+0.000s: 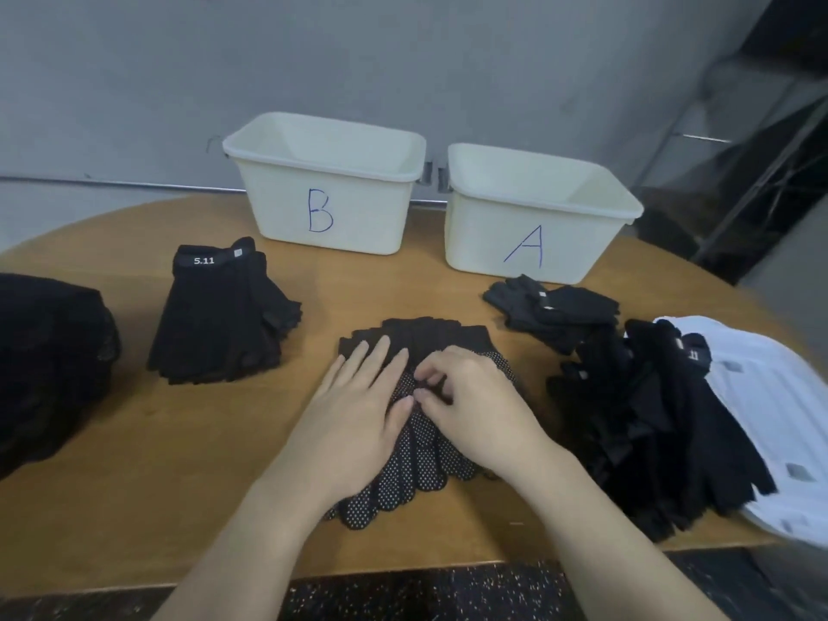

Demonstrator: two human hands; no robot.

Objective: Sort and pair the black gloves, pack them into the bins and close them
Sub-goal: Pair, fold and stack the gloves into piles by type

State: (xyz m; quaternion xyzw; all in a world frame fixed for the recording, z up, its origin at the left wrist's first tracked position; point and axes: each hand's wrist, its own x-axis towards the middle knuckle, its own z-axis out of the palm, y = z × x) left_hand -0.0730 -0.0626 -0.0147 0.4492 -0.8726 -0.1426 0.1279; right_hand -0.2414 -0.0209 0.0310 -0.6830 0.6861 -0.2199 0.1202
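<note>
Lying at the near middle of the round wooden table [157, 463], the dotted gloves [416, 468] form a stack whose long axis runs roughly from the person toward the bins, fingertips pointing back at the person and cuffs toward the far edge. Left hand [358, 410] rests flat on the stack's left side, fingers straight and spread, pressing down and gripping nothing. Right hand [466, 396] sits on the right side with fingers curled, the fingertips pinching the dotted fabric near the middle of the stack. Bin B [327, 190] and bin A [533, 217] stand side by side at the far edge, both open at the top; their insides show no contents from this angle. A stack of fingerless gloves with a 5.11 cuff label [224, 316] lies left of centre, cuffs toward the bins, finger ends toward the near right. A smaller glove stack [555, 311] lies just in front of bin A. A loose heap of black gloves [649, 423] lies at the right, partly over a white lid [779, 419]. A dark bundle [49, 360] occupies the left edge; its make-up cannot be told.
</note>
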